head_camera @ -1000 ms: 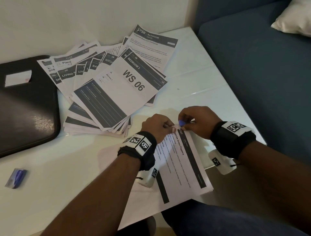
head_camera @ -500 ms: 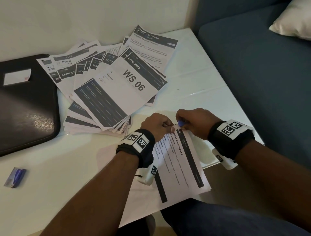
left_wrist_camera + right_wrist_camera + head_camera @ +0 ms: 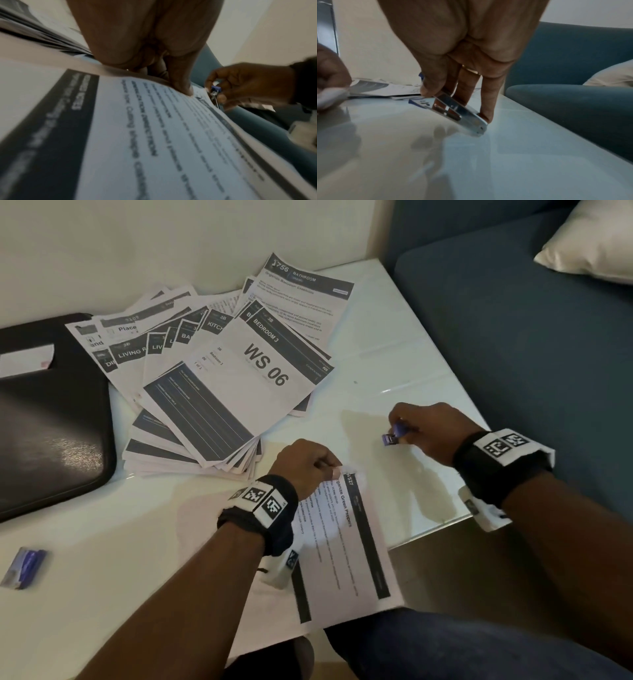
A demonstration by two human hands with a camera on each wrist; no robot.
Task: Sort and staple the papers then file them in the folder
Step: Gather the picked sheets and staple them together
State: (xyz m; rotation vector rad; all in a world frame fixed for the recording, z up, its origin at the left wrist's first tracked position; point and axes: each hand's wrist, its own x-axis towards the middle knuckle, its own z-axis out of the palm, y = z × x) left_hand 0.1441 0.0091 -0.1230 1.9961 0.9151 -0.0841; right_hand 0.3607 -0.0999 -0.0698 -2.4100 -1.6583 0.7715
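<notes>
The table [image 3: 394, 364] has a smooth, glossy white top that reflects light and shadow; the stapler [image 3: 453, 111] over it near the right edge shows a bright polished metal underside with blue plastic parts. The papers [image 3: 239, 378] fanned toward the far edge are matt printed paper, and the folder [image 3: 51, 419] at the left edge has a dark, faintly grained, semi-gloss cover. The sofa [image 3: 513, 337] beyond the right edge is matt blue cloth.
</notes>
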